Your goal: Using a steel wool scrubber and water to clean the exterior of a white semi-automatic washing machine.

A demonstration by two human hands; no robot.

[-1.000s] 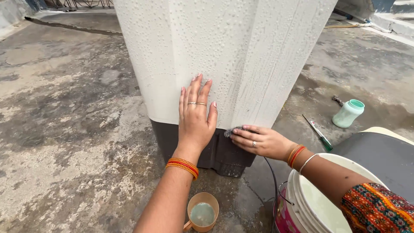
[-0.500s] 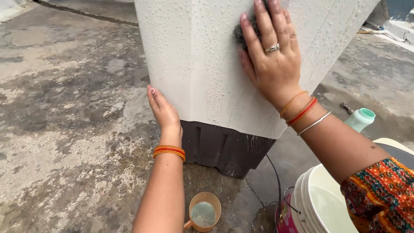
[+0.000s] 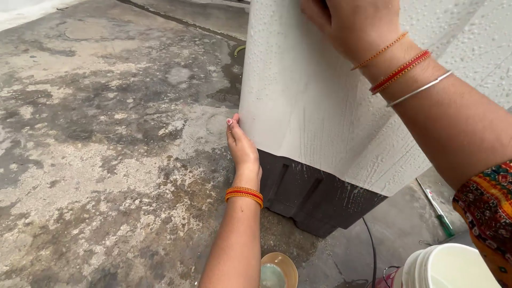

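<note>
My left hand (image 3: 242, 146) lies flat against the wet white cabinet's (image 3: 314, 101) corner; my right hand (image 3: 354, 21) presses its upper face, grip unclear.

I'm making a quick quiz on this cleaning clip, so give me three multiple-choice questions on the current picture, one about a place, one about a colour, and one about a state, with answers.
1. Where does the left hand rest?
A. On the left edge of the white cabinet
B. In the white bucket
C. On the small cup

2. What colour is the cabinet's base?
A. Bright blue
B. Dark brown-black
C. Yellow

3. What state is the white panel's surface in?
A. Dry and dusty
B. Covered in water droplets
C. Wrapped in plastic

Answers:
1 A, the left hand's fingers lie along the cabinet's left edge, just above the base.
2 B, the base under the white panel is dark.
3 B, small drops speckle the panel, thickest near the right hand, which presses flat on it.
</note>
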